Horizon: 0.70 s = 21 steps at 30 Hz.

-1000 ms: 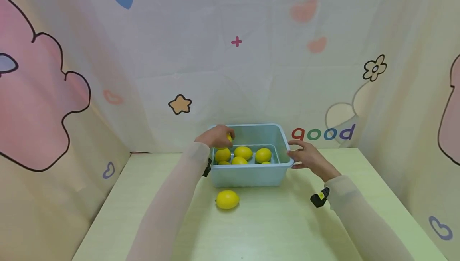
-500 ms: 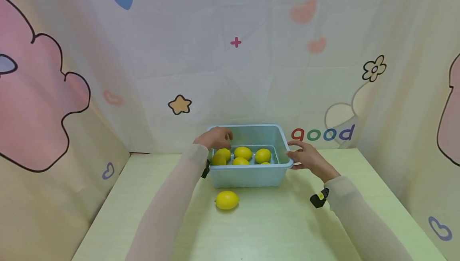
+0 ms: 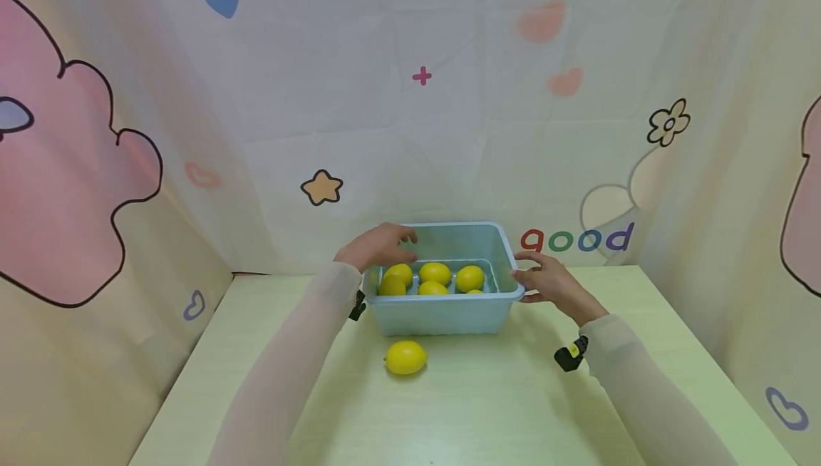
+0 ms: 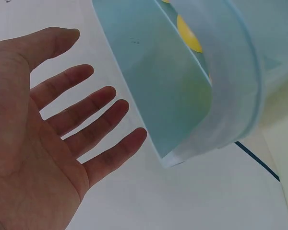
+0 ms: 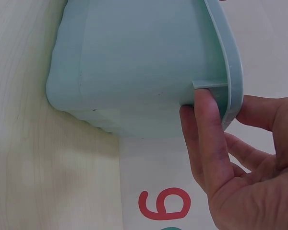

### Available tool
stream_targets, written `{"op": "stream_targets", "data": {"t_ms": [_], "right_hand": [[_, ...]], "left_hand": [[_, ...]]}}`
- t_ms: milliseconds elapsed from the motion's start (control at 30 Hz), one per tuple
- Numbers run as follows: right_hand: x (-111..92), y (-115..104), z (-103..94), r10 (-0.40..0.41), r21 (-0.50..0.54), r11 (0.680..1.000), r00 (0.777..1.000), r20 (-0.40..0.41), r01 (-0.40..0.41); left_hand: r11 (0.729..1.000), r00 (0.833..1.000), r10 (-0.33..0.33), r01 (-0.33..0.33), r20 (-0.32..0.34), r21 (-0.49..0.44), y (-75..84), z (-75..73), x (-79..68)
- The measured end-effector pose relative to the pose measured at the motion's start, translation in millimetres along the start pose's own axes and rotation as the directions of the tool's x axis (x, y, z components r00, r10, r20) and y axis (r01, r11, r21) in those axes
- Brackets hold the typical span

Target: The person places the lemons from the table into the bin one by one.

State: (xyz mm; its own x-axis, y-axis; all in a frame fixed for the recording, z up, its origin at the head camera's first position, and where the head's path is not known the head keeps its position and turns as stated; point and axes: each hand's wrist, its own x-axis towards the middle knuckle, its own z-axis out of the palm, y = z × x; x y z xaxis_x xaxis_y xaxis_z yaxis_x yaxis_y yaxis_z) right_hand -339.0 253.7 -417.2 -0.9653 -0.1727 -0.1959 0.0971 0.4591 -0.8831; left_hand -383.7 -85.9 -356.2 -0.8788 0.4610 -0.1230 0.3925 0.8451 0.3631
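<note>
A pale blue plastic bin stands at the back of the table with several yellow lemons inside. Over its left rim is my left hand, fingers spread and holding nothing; the left wrist view shows the empty palm beside the bin wall. My right hand grips the bin's right rim, thumb on one side and fingers under the lip, as the right wrist view shows. One lemon lies on the table in front of the bin.
The light wooden table ends at a printed cloth backdrop right behind the bin. Cloth also hangs along the left and right sides. A small black wrist camera sits on the right forearm.
The left hand has let go of a lemon, which now lies among the others in the bin. That hand has opened and drawn slightly left. The right hand stays on the rim.
</note>
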Motion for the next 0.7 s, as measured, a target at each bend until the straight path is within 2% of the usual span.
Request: {"op": "stream_targets", "data": {"t_ms": [233,700], "right_hand": [[0,0,-0.1,-0.006,-0.006,1.0,1.0,0.004,0.006],[-2,-1,1.5,-0.012,-0.016,1.0,1.0,-0.004,0.012]], "left_hand": [[0.999,0.997,0.043,-0.041,-0.06,0.024,5.3,-5.9,-10.1],[0.981,0.978,0.136,-0.11,-0.157,0.163,27.9,-6.7,-49.8]]}}
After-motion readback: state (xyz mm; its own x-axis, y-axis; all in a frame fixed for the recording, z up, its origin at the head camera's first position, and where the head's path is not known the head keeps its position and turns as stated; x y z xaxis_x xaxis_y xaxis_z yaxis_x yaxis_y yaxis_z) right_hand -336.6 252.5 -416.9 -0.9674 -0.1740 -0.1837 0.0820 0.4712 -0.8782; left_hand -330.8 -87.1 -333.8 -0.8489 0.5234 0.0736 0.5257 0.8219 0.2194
